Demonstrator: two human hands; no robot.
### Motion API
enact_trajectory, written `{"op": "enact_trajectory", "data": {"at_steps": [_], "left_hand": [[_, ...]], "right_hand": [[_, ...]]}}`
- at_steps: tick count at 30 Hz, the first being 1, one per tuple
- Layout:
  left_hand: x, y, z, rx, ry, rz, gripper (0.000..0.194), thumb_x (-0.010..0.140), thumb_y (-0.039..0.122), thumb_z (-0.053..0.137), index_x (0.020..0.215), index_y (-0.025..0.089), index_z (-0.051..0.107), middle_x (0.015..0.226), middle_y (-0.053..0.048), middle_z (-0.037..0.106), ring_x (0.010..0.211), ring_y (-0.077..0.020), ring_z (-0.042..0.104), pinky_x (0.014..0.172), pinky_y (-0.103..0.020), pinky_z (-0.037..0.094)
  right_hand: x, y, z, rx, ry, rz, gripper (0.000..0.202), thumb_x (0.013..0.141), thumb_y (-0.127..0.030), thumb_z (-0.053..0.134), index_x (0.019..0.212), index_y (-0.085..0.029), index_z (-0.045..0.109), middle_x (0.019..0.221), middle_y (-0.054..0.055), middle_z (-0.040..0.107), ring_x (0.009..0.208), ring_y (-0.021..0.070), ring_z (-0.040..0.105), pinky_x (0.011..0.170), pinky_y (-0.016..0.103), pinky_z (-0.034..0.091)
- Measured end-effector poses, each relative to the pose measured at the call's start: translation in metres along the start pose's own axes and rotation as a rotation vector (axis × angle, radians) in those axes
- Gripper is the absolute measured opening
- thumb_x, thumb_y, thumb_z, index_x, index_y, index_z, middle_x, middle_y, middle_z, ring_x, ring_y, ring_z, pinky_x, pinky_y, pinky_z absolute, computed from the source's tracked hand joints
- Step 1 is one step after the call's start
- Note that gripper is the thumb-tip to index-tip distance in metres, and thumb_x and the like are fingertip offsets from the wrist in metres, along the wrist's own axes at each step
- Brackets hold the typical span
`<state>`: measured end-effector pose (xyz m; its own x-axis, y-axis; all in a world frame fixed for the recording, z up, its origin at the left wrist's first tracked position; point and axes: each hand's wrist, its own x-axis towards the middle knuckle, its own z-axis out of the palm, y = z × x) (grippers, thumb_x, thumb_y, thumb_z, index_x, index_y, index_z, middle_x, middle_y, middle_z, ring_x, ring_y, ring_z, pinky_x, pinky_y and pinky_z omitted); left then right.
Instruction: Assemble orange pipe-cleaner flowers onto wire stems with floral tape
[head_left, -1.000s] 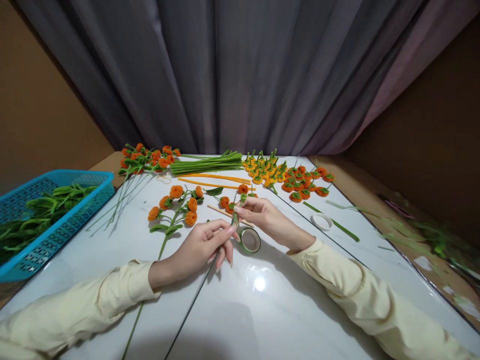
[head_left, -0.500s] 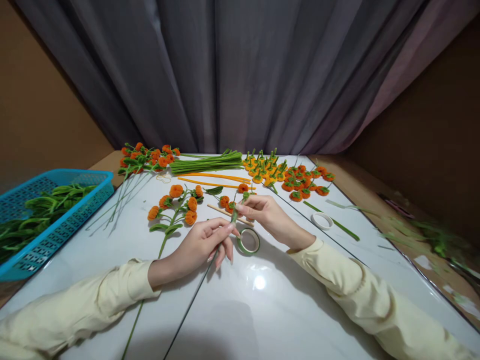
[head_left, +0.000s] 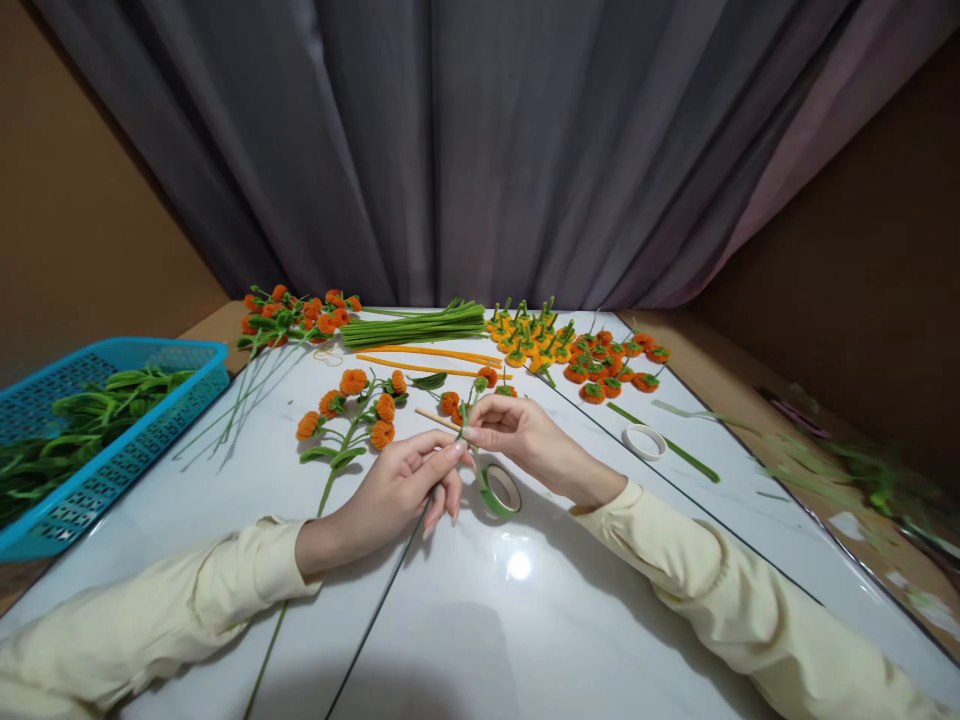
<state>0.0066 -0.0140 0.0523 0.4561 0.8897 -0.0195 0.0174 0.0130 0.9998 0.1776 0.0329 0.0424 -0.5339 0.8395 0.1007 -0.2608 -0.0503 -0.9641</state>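
Note:
Near the middle of the table, my left hand (head_left: 409, 485) pinches a thin green stem (head_left: 463, 425) between thumb and forefinger, its other fingers loosely curled. My right hand (head_left: 529, 440) is pinched at the same stem, thumb and forefinger close to the left fingertips. A roll of green tape (head_left: 500, 491) hangs tilted just below the right fingers, joined to them by a strip. Behind the hands lie small orange flowers (head_left: 449, 403) and a wooden stick (head_left: 435, 417). To the left lies a branch with orange flowers and green leaves (head_left: 349, 425).
A blue basket (head_left: 150, 440) of green leaves stands at the left. Green stems (head_left: 416, 326), yellow flowers (head_left: 525, 335) and orange flowers (head_left: 600, 365) lie at the back. A white tape roll (head_left: 643, 442) and a green strip (head_left: 675, 449) are at the right.
My right hand has moved slightly down and left, closer to my left fingertips. The green tape roll has tilted and shifted a little. My left hand has shifted slightly left.

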Motion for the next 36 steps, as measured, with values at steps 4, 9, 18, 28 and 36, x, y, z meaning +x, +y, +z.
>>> {"op": "enact_trajectory", "data": {"at_steps": [4, 9, 18, 28, 36], "left_hand": [[-0.001, -0.001, 0.0, -0.02, 0.005, 0.0, 0.027, 0.089, 0.039, 0.047, 0.086, 0.013, 0.054, 0.05, 0.005, 0.055, 0.031, -0.0033, 0.043, 0.035, -0.014, 0.028], [-0.001, -0.003, -0.001, -0.036, 0.005, -0.005, 0.025, 0.091, 0.036, 0.047, 0.085, 0.013, 0.054, 0.05, 0.005, 0.055, 0.031, -0.0026, 0.044, 0.035, -0.013, 0.026], [0.0, 0.005, -0.003, -0.229, -0.085, -0.08, 0.023, 0.09, 0.035, 0.05, 0.082, 0.014, 0.056, 0.049, 0.005, 0.054, 0.028, -0.0017, 0.038, 0.03, -0.012, 0.02], [0.005, 0.0, -0.006, -0.621, -0.325, -0.154, 0.021, 0.087, 0.032, 0.057, 0.075, 0.015, 0.051, 0.037, 0.011, 0.033, 0.027, -0.0013, 0.016, 0.031, -0.013, 0.015], [0.001, 0.006, -0.002, -0.695, -0.409, -0.23, 0.03, 0.081, 0.031, 0.064, 0.064, 0.016, 0.044, 0.034, 0.012, 0.022, 0.026, -0.0007, 0.011, 0.03, -0.014, 0.011]], "right_hand": [[0.001, 0.002, -0.001, 0.037, -0.005, 0.012, 0.02, 0.067, -0.025, 0.078, 0.073, -0.014, 0.062, 0.069, -0.002, 0.06, 0.065, 0.0088, 0.055, 0.064, 0.023, 0.04], [0.0, 0.002, 0.0, 0.083, 0.002, 0.055, 0.016, 0.067, -0.025, 0.077, 0.072, -0.015, 0.066, 0.065, -0.002, 0.061, 0.062, 0.0094, 0.054, 0.061, 0.024, 0.039], [-0.001, 0.002, 0.006, 0.126, 0.085, -0.081, 0.01, 0.063, -0.021, 0.08, 0.068, -0.019, 0.072, 0.068, -0.002, 0.06, 0.064, 0.0094, 0.053, 0.063, 0.025, 0.039], [-0.005, 0.006, 0.014, 0.265, 0.007, 0.037, 0.019, 0.062, -0.031, 0.082, 0.074, -0.019, 0.074, 0.078, 0.002, 0.064, 0.074, 0.0124, 0.055, 0.074, 0.027, 0.041], [-0.007, -0.006, 0.017, 0.138, -0.066, -0.037, 0.018, 0.063, -0.035, 0.081, 0.07, -0.02, 0.075, 0.073, 0.003, 0.061, 0.078, 0.016, 0.052, 0.075, 0.029, 0.041]]}}
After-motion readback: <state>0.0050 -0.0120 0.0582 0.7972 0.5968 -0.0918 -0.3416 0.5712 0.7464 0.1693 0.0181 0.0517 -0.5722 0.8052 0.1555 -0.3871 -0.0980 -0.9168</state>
